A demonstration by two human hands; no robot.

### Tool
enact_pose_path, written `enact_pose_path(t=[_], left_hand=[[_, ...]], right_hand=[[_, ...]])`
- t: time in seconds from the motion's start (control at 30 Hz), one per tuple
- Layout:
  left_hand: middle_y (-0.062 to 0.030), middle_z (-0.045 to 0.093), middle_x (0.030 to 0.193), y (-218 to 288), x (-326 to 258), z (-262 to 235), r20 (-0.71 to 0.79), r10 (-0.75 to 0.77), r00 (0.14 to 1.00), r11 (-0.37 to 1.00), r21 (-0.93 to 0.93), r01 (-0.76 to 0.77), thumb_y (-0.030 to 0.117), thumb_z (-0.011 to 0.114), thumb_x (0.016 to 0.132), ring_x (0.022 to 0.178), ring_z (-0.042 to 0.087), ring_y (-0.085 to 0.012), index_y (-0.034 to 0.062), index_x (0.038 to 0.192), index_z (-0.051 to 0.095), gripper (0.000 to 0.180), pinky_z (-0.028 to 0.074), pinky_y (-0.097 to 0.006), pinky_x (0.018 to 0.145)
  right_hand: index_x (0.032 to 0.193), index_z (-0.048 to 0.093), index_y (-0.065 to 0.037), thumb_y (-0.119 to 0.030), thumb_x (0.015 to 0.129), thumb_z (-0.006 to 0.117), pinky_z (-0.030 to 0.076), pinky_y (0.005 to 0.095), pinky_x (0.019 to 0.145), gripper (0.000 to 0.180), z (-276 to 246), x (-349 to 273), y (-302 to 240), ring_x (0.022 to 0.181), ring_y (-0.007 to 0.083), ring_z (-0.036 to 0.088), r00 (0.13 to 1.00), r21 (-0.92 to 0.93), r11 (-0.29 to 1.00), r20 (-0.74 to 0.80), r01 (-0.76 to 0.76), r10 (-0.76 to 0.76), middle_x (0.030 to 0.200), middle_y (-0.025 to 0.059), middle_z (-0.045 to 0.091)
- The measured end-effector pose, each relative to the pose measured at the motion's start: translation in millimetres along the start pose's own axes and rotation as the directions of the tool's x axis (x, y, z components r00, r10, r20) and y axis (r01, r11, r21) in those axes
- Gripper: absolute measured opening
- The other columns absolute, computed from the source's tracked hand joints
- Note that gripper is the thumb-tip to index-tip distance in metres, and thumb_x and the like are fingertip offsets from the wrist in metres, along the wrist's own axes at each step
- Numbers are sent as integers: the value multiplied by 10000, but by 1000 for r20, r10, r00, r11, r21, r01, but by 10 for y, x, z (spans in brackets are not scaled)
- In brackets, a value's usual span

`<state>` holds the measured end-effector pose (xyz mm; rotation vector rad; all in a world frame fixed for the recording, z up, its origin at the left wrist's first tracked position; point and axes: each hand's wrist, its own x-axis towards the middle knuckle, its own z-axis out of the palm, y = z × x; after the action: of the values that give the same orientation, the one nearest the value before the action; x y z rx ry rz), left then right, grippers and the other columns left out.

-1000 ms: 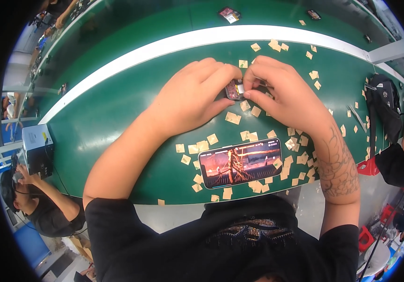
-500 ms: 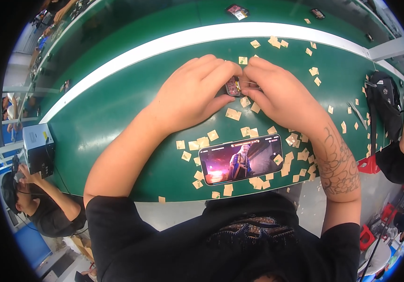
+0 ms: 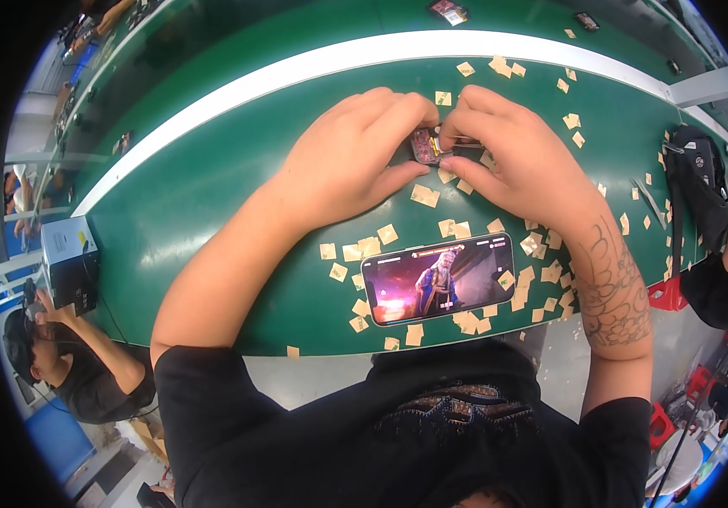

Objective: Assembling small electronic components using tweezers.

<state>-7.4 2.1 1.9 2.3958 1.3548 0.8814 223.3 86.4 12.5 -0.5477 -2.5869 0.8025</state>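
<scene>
On the green work surface [image 3: 212, 195], the left hand [image 3: 351, 161] and right hand [image 3: 521, 157] jointly pinch a small dark component [image 3: 425, 146] between their fingertips. Below them lies a smartphone [image 3: 438, 279] with its screen lit, among scattered tan paper squares [image 3: 424, 196].

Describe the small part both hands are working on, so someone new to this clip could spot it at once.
On the green conveyor belt, look above the phone lying screen-up near its front edge. The left hand and right hand meet there, pinching a small dark part between their fingertips. Unlike the flat tan paper squares scattered around, it is dark, chunky and held.
</scene>
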Motion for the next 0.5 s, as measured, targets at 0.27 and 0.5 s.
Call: enact_pose_path(t=[0.27, 0.5], left_hand=[[-126, 683, 1108, -16, -7, 12, -2, -15, 1000, 999, 34, 15, 26, 894, 778, 978, 728, -302, 36, 1220, 629, 515, 611, -388, 867], [-122, 690, 1084, -2, 18, -24, -21, 30, 999, 999, 44, -29, 39, 902, 764, 965, 721, -311, 35, 1208, 636, 518, 599, -394, 850]], right_hand=[[990, 616, -9, -13, 924, 732, 527, 414, 775, 134, 57, 21, 46, 871, 319, 644, 1000, 19, 1000, 3, 17, -17, 949, 122, 573], [1070, 632, -5, 41, 951, 667, 529, 331, 760, 131, -9, 49, 105, 853, 185, 617, 998, 145, 989, -47, -39, 46, 970, 75, 598]])
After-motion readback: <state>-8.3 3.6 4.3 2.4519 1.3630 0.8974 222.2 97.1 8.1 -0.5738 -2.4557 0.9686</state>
